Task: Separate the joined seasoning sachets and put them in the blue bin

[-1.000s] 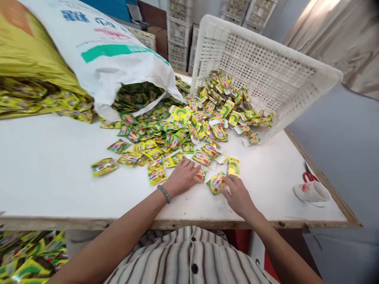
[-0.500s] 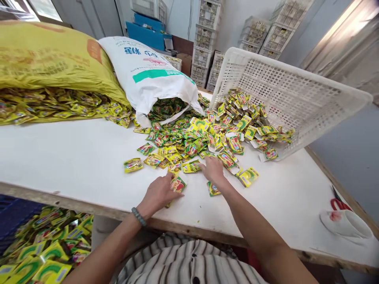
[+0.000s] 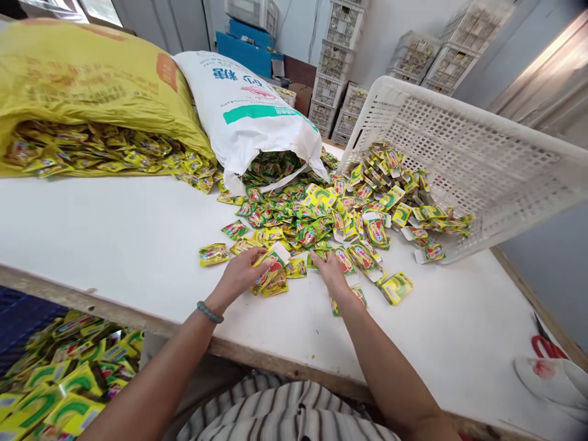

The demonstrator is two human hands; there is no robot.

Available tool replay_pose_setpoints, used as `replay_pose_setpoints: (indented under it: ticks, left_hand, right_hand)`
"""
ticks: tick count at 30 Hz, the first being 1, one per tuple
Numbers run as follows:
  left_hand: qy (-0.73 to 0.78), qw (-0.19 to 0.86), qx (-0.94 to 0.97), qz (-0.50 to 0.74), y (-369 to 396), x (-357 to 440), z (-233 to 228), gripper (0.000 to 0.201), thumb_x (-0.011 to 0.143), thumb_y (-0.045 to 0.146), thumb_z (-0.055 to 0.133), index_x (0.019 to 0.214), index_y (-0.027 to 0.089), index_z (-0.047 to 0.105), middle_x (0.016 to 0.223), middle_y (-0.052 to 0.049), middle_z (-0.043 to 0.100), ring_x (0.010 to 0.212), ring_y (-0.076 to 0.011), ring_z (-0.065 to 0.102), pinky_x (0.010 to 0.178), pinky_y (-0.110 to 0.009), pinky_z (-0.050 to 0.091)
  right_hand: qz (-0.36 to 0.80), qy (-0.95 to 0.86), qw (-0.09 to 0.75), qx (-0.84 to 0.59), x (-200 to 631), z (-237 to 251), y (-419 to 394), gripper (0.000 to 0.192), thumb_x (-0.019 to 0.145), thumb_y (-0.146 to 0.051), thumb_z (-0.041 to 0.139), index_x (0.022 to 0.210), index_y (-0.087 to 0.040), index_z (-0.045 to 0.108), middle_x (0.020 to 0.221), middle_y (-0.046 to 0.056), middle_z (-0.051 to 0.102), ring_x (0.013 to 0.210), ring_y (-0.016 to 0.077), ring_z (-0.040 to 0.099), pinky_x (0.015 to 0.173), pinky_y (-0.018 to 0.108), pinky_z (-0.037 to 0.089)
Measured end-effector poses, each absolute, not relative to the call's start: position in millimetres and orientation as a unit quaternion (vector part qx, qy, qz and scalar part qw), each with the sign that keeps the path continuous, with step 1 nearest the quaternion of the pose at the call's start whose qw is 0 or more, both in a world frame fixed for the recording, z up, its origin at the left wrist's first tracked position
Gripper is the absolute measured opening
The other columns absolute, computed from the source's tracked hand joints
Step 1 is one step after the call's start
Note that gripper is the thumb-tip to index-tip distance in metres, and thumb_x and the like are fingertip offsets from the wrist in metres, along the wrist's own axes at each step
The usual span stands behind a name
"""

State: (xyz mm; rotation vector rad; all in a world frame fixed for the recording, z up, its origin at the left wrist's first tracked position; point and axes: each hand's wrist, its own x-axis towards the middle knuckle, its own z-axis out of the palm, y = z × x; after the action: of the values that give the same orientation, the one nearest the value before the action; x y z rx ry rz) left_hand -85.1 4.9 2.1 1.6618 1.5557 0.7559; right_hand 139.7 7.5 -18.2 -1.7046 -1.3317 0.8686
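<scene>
My left hand (image 3: 241,274), with a bead bracelet at its wrist, is closed around a small printed box (image 3: 272,264), whose white end flap stands open. Yellow packets (image 3: 276,285) lie just under that box. To the right, my right hand (image 3: 331,273) has its fingers pinched on a small green packet (image 3: 311,261), mostly hidden by the fingertips. A heap of green and yellow packets (image 3: 294,214) spreads beyond both hands. Small boxes (image 3: 375,231), some with open flaps, lie right of the heap; another box (image 3: 358,296) is partly covered by my right forearm.
A tilted white plastic basket (image 3: 441,128) spills small boxes onto the white table (image 3: 156,245). An open white sack (image 3: 271,135) and a yellow sack (image 3: 101,73) hold packets. Red-handled scissors (image 3: 549,348) and a white bowl (image 3: 551,380) sit at right. Filled packs (image 3: 78,386) lie lower left.
My left hand has lifted the small box and moved it forward to the packets. My right hand has closed its fingers at the near edge of the heap. The view has shifted slightly.
</scene>
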Motion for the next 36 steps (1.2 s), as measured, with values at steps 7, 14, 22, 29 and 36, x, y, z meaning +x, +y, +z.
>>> replay_pose_setpoints:
  ticks: [7,14,22,29,36]
  left_hand:
    - [0.631,0.338,0.637,0.284,-1,-84,-5,0.066,0.071,0.065,0.052,0.109,0.013,0.068,0.095,-0.010,0.073,0.085,-0.0269,0.064,0.072,-0.033,0.046]
    - [0.621,0.362,0.640,0.274,-10,-89,-5,0.059,0.074,0.061,0.054,0.108,0.015,0.071,0.078,-0.005,0.070,0.071,-0.0226,0.060,0.061,-0.029,0.042]
    - [0.476,0.545,0.625,0.293,-16,-75,3,0.047,0.076,0.054,0.062,0.103,0.016,0.071,0.076,-0.002,0.069,0.062,-0.0163,0.056,0.055,-0.025,0.042]
    - [0.458,0.615,0.536,0.355,-17,-71,1,0.045,0.072,0.050,0.072,0.102,0.016,0.068,0.089,-0.004,0.072,0.073,-0.0176,0.062,0.065,-0.027,0.048]
    - [0.455,0.609,0.533,0.372,-19,-73,-2,0.043,0.072,0.049,0.072,0.099,0.016,0.067,0.088,-0.003,0.073,0.072,-0.0164,0.063,0.064,-0.025,0.047]
  right_hand:
    - [0.223,-0.642,0.307,-0.666,112,-22,2,0.018,0.074,-0.035,0.068,0.075,-0.020,0.058,0.084,0.007,0.061,0.079,0.0208,0.053,0.070,0.031,0.041]
    - [0.323,-0.541,0.487,-0.604,140,-1,-4,0.032,0.072,-0.048,0.066,0.083,-0.020,0.057,0.068,-0.002,0.056,0.062,0.0142,0.050,0.059,0.025,0.040]
    - [0.422,-0.612,0.395,-0.540,126,14,-15,0.031,0.073,-0.049,0.066,0.079,-0.020,0.058,0.068,-0.003,0.055,0.060,0.0125,0.046,0.057,0.024,0.038]
    - [0.292,-0.660,0.368,-0.587,116,2,-15,0.017,0.084,-0.037,0.058,0.081,-0.021,0.055,0.086,0.002,0.057,0.083,0.0175,0.053,0.076,0.030,0.044]
    - [0.293,-0.696,0.308,-0.578,117,5,-16,0.019,0.087,-0.036,0.055,0.076,-0.020,0.055,0.087,0.003,0.051,0.081,0.0179,0.051,0.073,0.030,0.044]
